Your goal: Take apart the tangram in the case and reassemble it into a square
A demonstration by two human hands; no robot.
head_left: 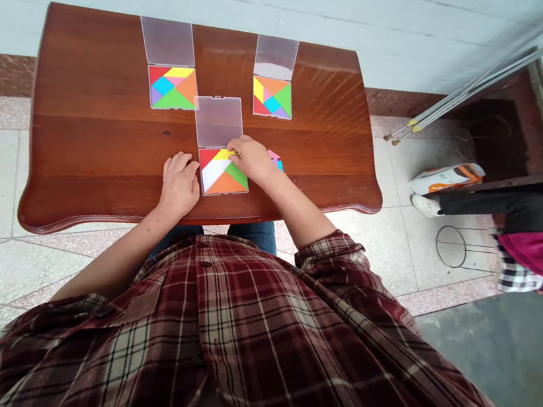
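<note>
An open tangram case lies near the table's front edge, its clear lid folded back. Inside are a red piece, a green piece, an orange piece and a yellow piece; a white patch of its base shows. My right hand reaches over the case's right side, fingers pinched at the yellow piece and partly hiding it. My left hand rests on the table, fingers apart, by the case's left edge. Loose pink and blue tangram pieces lie partly hidden behind my right forearm.
Two filled tangram cases with lids raised, one at back left and one at back right, lie on the wooden table. Crutches lean at the wall. A seated person's leg and a bag are at right.
</note>
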